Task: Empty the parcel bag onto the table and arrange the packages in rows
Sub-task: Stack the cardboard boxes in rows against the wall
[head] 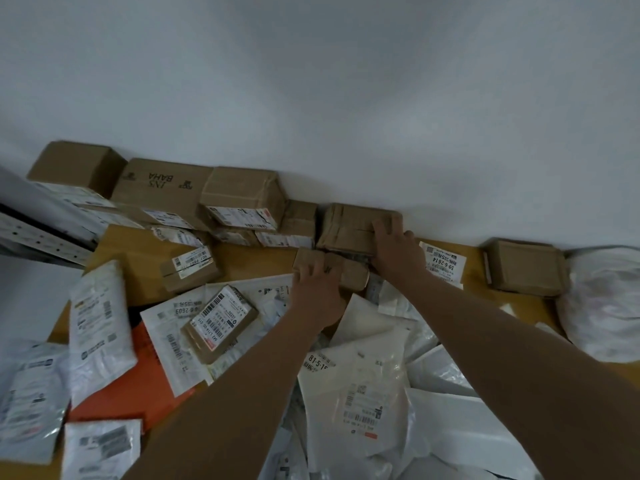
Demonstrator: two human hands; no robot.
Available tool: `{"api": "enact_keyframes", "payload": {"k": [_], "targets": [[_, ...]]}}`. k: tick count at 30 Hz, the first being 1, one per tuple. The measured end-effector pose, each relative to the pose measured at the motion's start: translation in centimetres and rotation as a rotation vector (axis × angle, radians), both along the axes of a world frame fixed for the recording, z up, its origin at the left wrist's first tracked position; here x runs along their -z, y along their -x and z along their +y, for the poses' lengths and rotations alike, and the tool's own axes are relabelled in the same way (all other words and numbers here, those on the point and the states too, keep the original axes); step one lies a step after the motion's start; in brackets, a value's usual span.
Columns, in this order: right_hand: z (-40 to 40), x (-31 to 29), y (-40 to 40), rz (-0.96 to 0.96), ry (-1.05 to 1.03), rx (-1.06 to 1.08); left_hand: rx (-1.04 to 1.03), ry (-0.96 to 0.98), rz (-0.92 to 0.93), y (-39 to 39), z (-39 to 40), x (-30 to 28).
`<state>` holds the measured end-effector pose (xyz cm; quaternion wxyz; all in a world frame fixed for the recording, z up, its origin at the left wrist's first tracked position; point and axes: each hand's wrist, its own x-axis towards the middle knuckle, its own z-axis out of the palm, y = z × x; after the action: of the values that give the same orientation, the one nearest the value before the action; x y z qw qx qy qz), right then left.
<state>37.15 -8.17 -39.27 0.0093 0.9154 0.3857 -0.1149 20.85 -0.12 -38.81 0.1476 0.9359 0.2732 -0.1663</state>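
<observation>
Brown cardboard boxes [162, 183] stand in a row against the white wall at the back of the wooden table [131, 244]. My right hand [394, 245] grips the right end of a flat taped brown box [349, 225] at the end of that row. My left hand [317, 289] holds a smaller brown box [349, 271] just in front of it. White poly mailers [360, 386] and a labelled small box [221, 320] lie in a loose heap under my arms. A crumpled white parcel bag [606, 303] lies at the right edge.
A lone brown box [524, 268] sits by the wall at the right, with a white label [441, 261] between it and my right hand. An orange mailer [138, 382] and grey mailers [97, 327] lie at the left. A metal rack [38, 230] stands far left.
</observation>
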Motion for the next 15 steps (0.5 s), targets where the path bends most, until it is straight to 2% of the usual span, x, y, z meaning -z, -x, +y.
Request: {"api": "enact_keyframes", "payload": {"k": [5,8,10,12,15], "targets": [[-0.6,0.5,-0.2,0.132,-0.103,0.058,-0.065,0.017,-0.035,-0.4,0.1,-0.4],[-1.4,0.4,0.0,0.288,-0.273,0.130,-0.203,0.031,-0.124,-1.2,0.6,-1.0],[-2.3,0.2,0.3,0.303,-0.389,0.217,-0.257,0.020,-0.197,-1.6,0.8,-1.3],[-3.0,0.3,0.5,0.253,-0.405,0.234,-0.250,-0.002,-0.244,-1.9,0.8,-1.4],[-3.1,-0.2,0.3,0.337,-0.402,0.247,-0.135,-0.042,-0.213,-2.5,0.7,-1.1]]}}
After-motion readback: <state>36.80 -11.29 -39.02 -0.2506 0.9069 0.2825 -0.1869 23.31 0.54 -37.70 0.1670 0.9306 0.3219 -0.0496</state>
